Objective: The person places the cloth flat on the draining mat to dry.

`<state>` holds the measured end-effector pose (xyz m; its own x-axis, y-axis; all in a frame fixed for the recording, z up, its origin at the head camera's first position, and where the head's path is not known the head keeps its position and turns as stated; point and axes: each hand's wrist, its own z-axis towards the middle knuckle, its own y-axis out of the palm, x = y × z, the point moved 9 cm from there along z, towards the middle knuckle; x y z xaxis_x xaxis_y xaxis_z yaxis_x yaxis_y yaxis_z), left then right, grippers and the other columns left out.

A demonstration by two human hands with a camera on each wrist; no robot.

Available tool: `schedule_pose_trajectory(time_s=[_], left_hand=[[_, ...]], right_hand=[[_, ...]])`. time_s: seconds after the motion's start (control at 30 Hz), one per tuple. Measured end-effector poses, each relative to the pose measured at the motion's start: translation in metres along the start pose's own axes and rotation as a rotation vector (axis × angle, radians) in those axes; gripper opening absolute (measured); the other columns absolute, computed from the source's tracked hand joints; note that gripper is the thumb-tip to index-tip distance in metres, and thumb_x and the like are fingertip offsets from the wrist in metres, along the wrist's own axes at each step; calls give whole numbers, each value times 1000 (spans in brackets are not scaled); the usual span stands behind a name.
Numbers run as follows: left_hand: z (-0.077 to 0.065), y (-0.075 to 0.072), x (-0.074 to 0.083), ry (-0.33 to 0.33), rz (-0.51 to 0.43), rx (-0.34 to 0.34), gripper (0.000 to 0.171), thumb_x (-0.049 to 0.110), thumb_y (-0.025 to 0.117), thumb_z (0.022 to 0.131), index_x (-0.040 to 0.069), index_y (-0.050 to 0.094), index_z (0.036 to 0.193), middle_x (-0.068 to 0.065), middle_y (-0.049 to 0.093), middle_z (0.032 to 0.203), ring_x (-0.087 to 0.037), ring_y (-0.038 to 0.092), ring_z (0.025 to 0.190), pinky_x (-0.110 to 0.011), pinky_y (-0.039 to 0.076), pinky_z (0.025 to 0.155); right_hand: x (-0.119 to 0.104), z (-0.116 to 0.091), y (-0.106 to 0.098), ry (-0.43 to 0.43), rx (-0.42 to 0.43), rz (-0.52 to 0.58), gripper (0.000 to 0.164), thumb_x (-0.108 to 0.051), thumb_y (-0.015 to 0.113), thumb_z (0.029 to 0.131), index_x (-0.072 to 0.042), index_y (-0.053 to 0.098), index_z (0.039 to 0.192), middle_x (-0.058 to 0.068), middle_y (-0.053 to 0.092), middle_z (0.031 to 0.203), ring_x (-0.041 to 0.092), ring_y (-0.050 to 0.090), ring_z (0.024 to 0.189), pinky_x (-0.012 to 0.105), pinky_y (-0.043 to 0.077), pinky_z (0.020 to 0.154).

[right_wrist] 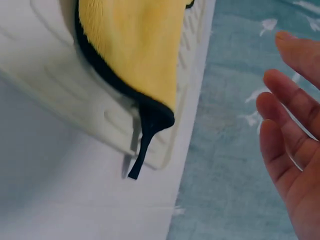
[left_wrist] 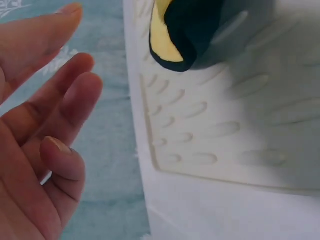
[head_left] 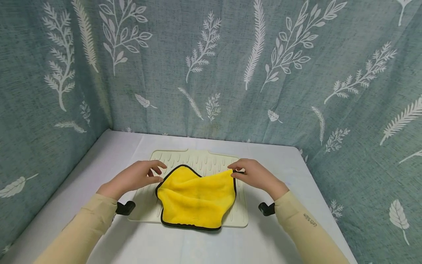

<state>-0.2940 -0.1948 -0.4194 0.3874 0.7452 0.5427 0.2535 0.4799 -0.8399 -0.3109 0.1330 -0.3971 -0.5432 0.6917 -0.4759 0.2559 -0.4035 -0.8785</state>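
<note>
A yellow cleaning cloth (head_left: 197, 198) with black edging lies rumpled on a cream ridged mat (head_left: 140, 211). Just off the cloth's upper left edge is my left hand (head_left: 142, 174), fingers loosely bent and holding nothing. In the left wrist view, the cloth's folded corner (left_wrist: 167, 42) shows a dark underside, apart from the fingers. My right hand (head_left: 255, 174) hovers at the upper right corner, overlapping it in the head view. The right wrist view has these fingers (right_wrist: 282, 107) spread and apart from the cloth, whose corner carries a black hanging loop (right_wrist: 142, 155).
A white-covered table (head_left: 277, 161) bears the mat. Green-blue curtains (head_left: 197, 73) with white leaf prints rise behind it and on both sides. Black wrist mounts (head_left: 125, 208) stick out beside both sleeves.
</note>
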Motion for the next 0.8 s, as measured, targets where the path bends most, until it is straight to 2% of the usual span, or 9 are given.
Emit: schedule_pose_trajectory(time_s=[0.17,0.27,0.43,0.67,0.8], left_hand=[[26,-2,-2,61,38,17,40,21,75,90,16,64,128,0,66,114,-13,62,91,-34,53,76],[41,0,-4,60,46,5,39,21,75,90,17,65,127,0,65,117,-14,61,94,-35,53,79],[65,6,-4,68,72,-51,38,20,74,91,16,65,127,-5,66,118,-20,62,100,-38,53,83],[96,16,-1,146,159,-103,34,18,73,92,13,67,126,-8,66,120,-27,63,106,-43,52,90],[108,26,-7,129,153,-162,35,18,72,93,11,67,127,-7,65,122,-30,61,110,-45,50,93]], right_hand=[[25,6,-4,83,30,22,29,-26,67,97,-20,69,125,-1,65,120,18,59,107,36,51,88],[39,10,-4,117,34,30,30,-26,66,97,-20,68,126,2,65,122,19,58,108,37,51,89],[58,15,-1,150,36,15,32,-27,66,97,-17,68,127,2,65,123,19,58,109,37,50,90],[78,26,7,200,23,22,32,-27,65,98,-15,68,127,1,65,124,21,57,110,38,51,90],[87,32,15,230,3,33,32,-27,65,98,-14,68,127,-2,65,122,19,58,107,35,52,85]])
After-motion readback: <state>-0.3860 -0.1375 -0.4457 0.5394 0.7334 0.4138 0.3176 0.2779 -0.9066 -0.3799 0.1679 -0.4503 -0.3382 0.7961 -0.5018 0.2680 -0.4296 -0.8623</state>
